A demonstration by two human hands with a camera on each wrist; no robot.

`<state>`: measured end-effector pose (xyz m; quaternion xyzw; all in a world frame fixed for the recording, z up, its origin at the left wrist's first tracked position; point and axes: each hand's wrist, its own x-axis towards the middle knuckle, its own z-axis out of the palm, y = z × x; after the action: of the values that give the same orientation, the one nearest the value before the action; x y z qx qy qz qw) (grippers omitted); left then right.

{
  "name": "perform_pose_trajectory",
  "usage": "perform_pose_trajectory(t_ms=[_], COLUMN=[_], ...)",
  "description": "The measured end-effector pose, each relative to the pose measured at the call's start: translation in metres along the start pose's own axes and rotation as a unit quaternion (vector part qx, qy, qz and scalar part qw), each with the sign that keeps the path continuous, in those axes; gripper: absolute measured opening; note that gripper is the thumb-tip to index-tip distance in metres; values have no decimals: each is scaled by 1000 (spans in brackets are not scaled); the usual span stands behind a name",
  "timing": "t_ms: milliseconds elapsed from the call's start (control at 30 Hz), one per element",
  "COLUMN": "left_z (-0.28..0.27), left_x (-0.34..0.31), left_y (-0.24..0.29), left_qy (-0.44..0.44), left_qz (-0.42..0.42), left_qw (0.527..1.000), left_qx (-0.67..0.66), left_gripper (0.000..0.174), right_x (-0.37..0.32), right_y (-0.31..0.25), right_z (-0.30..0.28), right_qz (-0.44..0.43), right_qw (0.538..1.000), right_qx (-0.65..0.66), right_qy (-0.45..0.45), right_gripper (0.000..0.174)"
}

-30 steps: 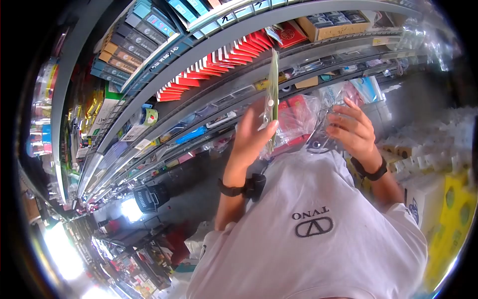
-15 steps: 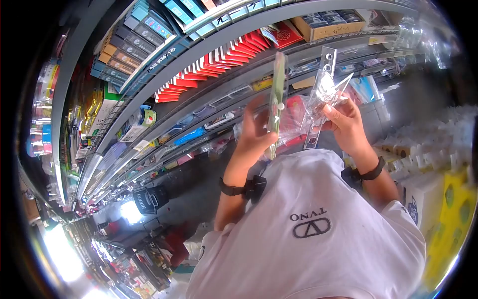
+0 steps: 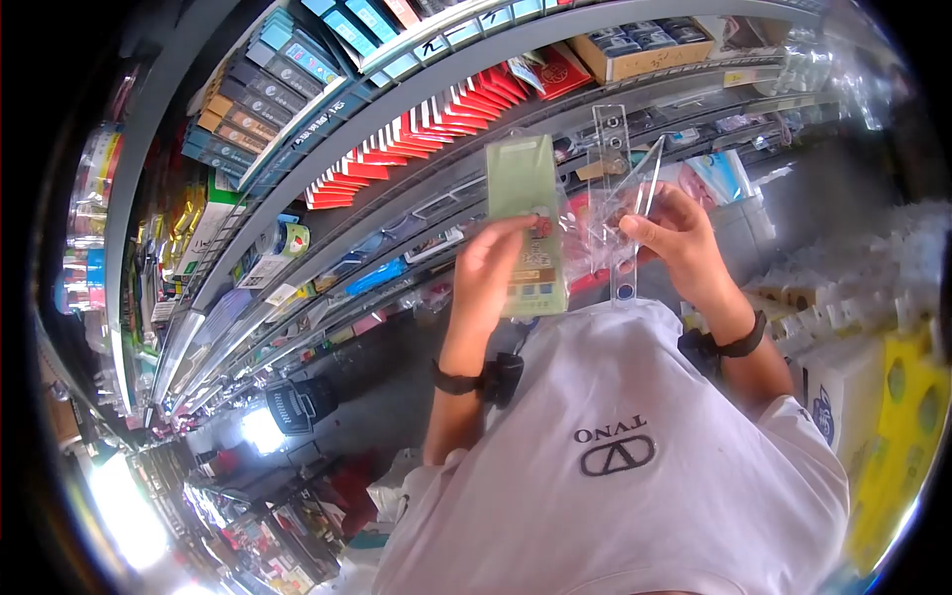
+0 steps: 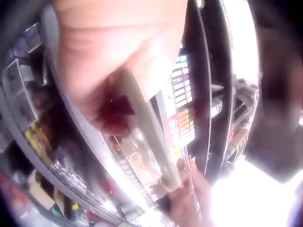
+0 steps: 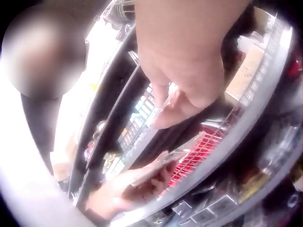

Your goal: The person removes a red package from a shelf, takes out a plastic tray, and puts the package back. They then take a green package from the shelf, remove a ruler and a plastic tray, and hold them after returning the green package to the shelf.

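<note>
Now your left hand [image 3: 486, 283] grips green card [image 3: 524, 188]; your right hand [image 3: 679, 243] pinches clear ruler pack [image 3: 617, 178] just beside it, both raised before shelves [image 3: 397, 159].

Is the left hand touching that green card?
Touching. In the head view the left hand grips the green card, with its fingertips on the card's face.

"TVNO" on white shirt [image 3: 694, 476], above oval logo
</note>
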<state>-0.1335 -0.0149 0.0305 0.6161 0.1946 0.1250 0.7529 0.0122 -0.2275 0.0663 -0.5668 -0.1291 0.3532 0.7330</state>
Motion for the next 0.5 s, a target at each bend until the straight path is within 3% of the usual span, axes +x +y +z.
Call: perform_pose_trajectory(t_ms=[133, 167, 300, 400, 500], left_z=[27, 31, 41, 43, 40], left_x=[-5, 1, -1, -4, -6], left_y=[20, 14, 18, 21, 22], left_qy=[-16, -12, -22, 1, 35], left_qz=[9, 87, 67, 34, 26], left_qw=[995, 989, 986, 993, 993], left_qx=[93, 121, 149, 113, 107], left_gripper=[26, 26, 27, 26, 27], right_x=[2, 2, 1, -3, 0], right_y=[3, 3, 3, -5, 4], right_z=[5, 8, 14, 18, 12], right_qz=[-26, -38, -49, 2, -28], right_qw=[995, 992, 990, 997, 998], right_qx=[-98, -120, -127, -68, -58], right_qy=[-5, -9, -37, -22, -9], right_gripper=[32, 31, 25, 23, 21])
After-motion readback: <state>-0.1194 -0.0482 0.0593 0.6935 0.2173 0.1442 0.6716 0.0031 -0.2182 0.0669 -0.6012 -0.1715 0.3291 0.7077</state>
